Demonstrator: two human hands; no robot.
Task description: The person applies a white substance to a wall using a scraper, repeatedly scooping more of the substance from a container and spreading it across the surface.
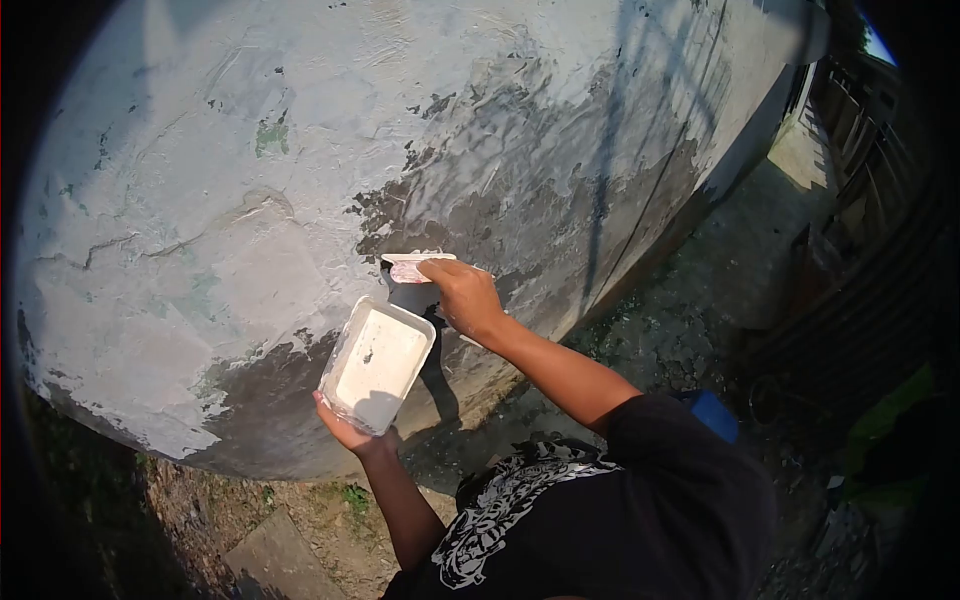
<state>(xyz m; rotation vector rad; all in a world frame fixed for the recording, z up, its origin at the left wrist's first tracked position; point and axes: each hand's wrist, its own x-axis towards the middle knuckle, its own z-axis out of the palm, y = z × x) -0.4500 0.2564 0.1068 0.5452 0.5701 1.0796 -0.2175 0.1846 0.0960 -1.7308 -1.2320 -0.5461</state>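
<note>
My left hand (345, 428) is closed around the lower end of a white rectangular plastic tub (427, 347). A pale, smooth paste coats the inside of the tub, with one small dark spot on it. My right hand (468, 297) grips a flat, pinkish-white scraper (407, 269) smeared with white paste. The scraper's edge is at the wall (300, 150), just above the tub; whether it touches cannot be told. White coating covers the wall's upper and left parts, while rough grey patches show near my right hand and along the bottom.
A concrete path (660, 300) runs along the wall's foot toward the upper right. Bare soil with small weeds and a flat slab (280, 560) lie below on the left. Dark fencing (880, 150) lines the right side. Something blue (712, 415) shows behind my right shoulder.
</note>
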